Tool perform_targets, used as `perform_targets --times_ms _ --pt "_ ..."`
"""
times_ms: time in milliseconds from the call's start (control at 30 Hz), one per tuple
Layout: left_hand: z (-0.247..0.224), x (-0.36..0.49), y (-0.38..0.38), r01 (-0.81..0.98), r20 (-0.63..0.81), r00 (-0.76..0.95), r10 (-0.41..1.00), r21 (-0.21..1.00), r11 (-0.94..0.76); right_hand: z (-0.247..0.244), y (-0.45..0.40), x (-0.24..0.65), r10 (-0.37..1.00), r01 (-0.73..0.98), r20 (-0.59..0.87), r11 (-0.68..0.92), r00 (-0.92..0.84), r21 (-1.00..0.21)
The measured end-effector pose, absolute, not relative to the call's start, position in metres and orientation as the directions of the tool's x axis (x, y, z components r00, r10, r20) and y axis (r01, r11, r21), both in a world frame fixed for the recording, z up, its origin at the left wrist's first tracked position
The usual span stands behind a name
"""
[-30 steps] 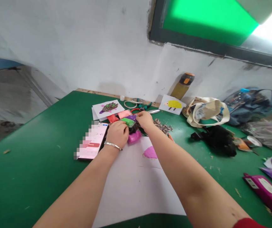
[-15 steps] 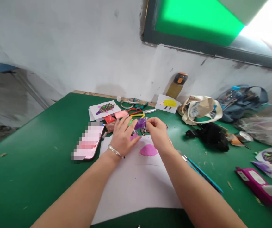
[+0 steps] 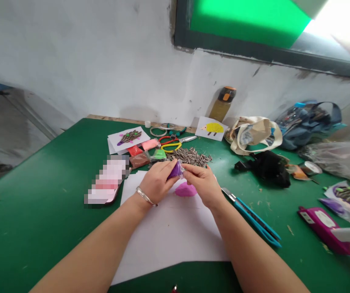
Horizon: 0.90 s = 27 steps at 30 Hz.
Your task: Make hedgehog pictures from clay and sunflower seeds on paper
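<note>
A small clear packet of purple clay is held between my hands above the white paper. My left hand is closed round the packet's left side. With thumb and fingertips, my right hand pinches its clear right end. On the paper just below lies a flattened pink-purple clay shape, partly covered by my right hand. Beyond my fingers is a pile of striped sunflower seeds. Green clay in a packet lies left of the seeds, near a brown clay packet.
Scissors and pliers lie behind the seeds. A phone is on the left. At right are blue tweezers, a black cloth item, a cloth bag and a magenta device. A bottle stands by the wall.
The purple packet has come nearer and off the seed pile, which now shows. My left hand has gone from spread fingers to gripping the packet; my right hand still pinches its end.
</note>
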<state>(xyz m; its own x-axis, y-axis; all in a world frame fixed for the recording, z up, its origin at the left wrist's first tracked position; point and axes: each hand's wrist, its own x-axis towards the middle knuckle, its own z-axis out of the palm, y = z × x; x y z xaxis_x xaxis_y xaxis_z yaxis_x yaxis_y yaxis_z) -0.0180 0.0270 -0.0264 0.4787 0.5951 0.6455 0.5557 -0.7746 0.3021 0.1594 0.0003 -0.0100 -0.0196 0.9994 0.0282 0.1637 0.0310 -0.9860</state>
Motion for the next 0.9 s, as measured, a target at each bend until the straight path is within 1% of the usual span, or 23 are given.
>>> perform_targets --times_ms 133,300,467,667,800,900 --pt "-0.028 -0.018 0.028 0.549 0.641 0.497 0.585 0.29 -0.784 -0.016 0.004 0.16 0.991 0.209 0.128 0.13 -0.026 -0.969" --pt "-0.029 -0.019 0.028 0.541 0.622 0.52 0.585 0.289 -0.79 -0.015 0.003 0.161 0.981 0.289 0.186 0.195 -0.06 -0.937" --pt "-0.026 -0.019 0.027 0.555 0.629 0.491 0.603 0.308 -0.773 -0.003 -0.002 0.16 0.939 0.382 0.312 0.343 -0.142 -0.858" --pt "-0.023 -0.018 0.025 0.577 0.634 0.501 0.59 0.263 -0.773 0.0 -0.002 0.159 0.939 0.44 0.301 0.343 -0.165 -0.83" --pt "-0.022 -0.015 0.022 0.58 0.633 0.529 0.565 0.217 -0.785 -0.003 -0.001 0.16 0.953 0.447 0.247 0.3 -0.176 -0.842" --pt "-0.023 -0.014 0.021 0.58 0.624 0.541 0.564 0.209 -0.787 -0.005 0.0 0.16 0.962 0.434 0.208 0.266 -0.176 -0.861"
